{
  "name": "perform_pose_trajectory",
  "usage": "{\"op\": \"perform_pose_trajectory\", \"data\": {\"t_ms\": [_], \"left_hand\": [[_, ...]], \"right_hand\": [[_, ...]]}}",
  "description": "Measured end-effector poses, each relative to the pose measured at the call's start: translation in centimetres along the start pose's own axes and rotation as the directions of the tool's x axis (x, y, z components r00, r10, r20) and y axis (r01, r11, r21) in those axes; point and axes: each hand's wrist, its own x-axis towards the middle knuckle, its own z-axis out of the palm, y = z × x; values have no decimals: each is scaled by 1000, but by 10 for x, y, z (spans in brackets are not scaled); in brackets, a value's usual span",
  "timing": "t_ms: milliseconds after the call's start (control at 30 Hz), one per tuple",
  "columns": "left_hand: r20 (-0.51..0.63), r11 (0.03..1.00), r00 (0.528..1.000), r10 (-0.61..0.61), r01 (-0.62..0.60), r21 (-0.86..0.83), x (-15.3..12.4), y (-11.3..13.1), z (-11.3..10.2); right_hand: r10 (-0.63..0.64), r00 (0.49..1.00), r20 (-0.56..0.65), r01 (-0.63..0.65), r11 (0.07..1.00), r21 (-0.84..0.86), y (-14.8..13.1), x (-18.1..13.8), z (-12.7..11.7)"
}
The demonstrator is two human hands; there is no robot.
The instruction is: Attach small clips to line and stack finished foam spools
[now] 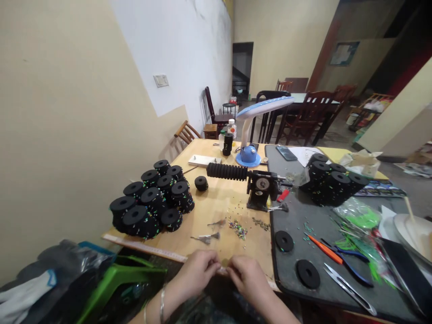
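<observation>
At the table's front edge my left hand (201,270) and my right hand (248,275) face each other, fingertips pinched. Between them shows a small whitish bit (222,270), too small to name, which both hands seem to grip. Just beyond lie feathery grey pieces (205,237) with pale stems. A pile of tiny colourful beads (239,228) and a smaller heap of brownish ones (261,223) are spread on the wood. Farther back stands a black clamp-like device (262,189) carrying a row of black foam discs (227,171).
Stacks of black foam spools (145,211) crowd the left side; more spools (332,180) stand right. On the dark mat (290,274) lie two foam discs (308,273), scissors-like snips (349,288), pliers (354,265) and an orange tool (324,249). A blue lamp (249,155) stands behind.
</observation>
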Motion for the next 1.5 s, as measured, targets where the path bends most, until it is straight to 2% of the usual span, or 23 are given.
{"op": "perform_pose_trajectory", "data": {"t_ms": [133,333,433,533,633,733,867,1033,1333,1500], "left_hand": [[-51,999,998,-36,36,-9,-13,-16,-11],[-236,995,970,-54,72,68,-37,-37,-19],[-349,996,936,39,-10,85,-50,-36,-7],[-392,968,887,244,-202,145,-59,-27,12],[-351,891,832,431,-331,309,-61,-19,31],[-304,836,811,500,-361,413,-59,-20,46],[-321,822,808,494,-315,474,-59,-28,59],[-319,813,813,487,-288,506,-62,-34,61],[-318,790,775,546,-350,504,-63,-38,63],[-319,795,782,535,-338,503,-65,-43,68]], "right_hand": [[-68,997,49,74,986,-150,-1,0,3],[-109,989,97,127,968,-215,-3,1,2],[-117,988,99,136,964,-227,-3,1,2],[-148,983,105,168,961,-221,-1,1,1],[-206,972,109,226,948,-226,2,0,1],[-260,960,103,278,928,-247,4,0,2],[-275,956,102,292,915,-277,2,0,2],[-244,963,113,267,912,-312,-1,0,1],[-245,968,56,250,921,-298,1,-3,7],[-241,970,43,243,925,-293,-1,-2,6]]}}
